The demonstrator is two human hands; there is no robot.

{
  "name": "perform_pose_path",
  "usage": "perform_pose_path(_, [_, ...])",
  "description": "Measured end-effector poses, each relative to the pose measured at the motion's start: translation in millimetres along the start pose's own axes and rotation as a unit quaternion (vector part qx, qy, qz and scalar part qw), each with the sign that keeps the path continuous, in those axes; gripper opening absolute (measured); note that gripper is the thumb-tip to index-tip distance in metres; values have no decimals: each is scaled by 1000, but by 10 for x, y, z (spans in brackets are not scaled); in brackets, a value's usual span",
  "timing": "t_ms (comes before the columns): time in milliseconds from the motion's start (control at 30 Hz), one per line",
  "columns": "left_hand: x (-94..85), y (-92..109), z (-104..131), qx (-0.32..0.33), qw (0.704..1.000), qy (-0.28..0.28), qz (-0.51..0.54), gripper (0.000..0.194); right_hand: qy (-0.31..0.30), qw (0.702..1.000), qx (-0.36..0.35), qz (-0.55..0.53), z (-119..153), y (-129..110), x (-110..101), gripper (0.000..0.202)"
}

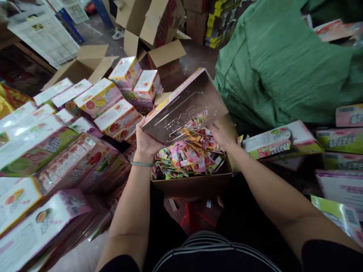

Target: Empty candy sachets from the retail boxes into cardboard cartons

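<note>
My left hand (147, 140) grips the near left corner of a flat rectangular box (181, 107), with its fingers partly behind it. The box is tilted over a brown carton (193, 185) and shows a glossy brownish face with pale marks. Loose small candy-like packets (195, 155) in pink, green, yellow and orange fill the carton. Some packets lie against the box's lower edge. At the right side of the pile is my right hand (221, 135), among the packets; its fingers are blurred and partly hidden, so any grip is unclear.
Stacked fruit-printed boxes (96, 98) crowd the left. More printed boxes (283, 141) stand at the right, below a large green sack (278, 68). Open cardboard cartons (159, 34) and a white plastic crate (45, 34) are farther back. Someone's shoe (118, 34) shows behind.
</note>
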State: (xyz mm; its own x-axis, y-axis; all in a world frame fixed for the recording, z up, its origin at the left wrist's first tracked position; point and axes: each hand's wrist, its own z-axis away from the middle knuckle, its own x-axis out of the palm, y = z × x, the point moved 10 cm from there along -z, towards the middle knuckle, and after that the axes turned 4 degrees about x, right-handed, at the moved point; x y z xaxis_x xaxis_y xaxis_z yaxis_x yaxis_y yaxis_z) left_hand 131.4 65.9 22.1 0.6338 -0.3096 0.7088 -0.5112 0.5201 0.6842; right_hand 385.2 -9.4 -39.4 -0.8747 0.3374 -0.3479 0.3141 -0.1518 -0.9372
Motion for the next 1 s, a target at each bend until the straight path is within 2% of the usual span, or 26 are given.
perform_pose_path(100, [31, 86, 15, 37, 999, 17, 20, 60, -2, 990, -80, 115, 61, -165, 180, 56])
perform_pose_path(167, [11, 64, 11, 30, 999, 28, 25, 62, -20, 981, -123, 148, 104, -274, 328, 46])
perform_pose_path(300, [-57, -10, 0, 1, 999, 45, 11, 61, -63, 952, -213, 208, 202, -519, 627, 53])
perform_pose_path(400, [-62, 121, 23, 43, 998, 39, -5, 61, -100, 931, -241, 256, 237, -605, 861, 52])
perform_pose_path(467, [-83, 265, 64, 86, 995, 41, -6, 64, -105, 930, -187, 298, 184, -521, 976, 60])
perform_pose_path(533, [-139, 402, 116, 125, 991, 51, -7, 64, -111, 924, -99, 351, 147, -342, 1088, 76])
perform_pose_path(600, [-208, 511, 169, 155, 986, 62, -13, 62, -132, 901, -54, 409, 204, -197, 1252, 91])
perform_pose_path(667, [-266, 585, 221, 173, 982, 69, -15, 57, -164, 871, -98, 453, 354, -180, 1494, 93])
perform_pose_path(800, [-313, 668, 344, 184, 980, 76, 0, 49, -224, 815, -255, 469, 763, -239, 1955, 65])
perform_pose_path(900, [-303, 731, 461, 196, 977, 89, -5, 50, -252, 792, -305, 465, 905, -162, 2179, 53])
perform_pose_path(1000, [-263, 800, 558, 217, 971, 93, -25, 52, -281, 780, -319, 460, 912, 1, 2369, 57])
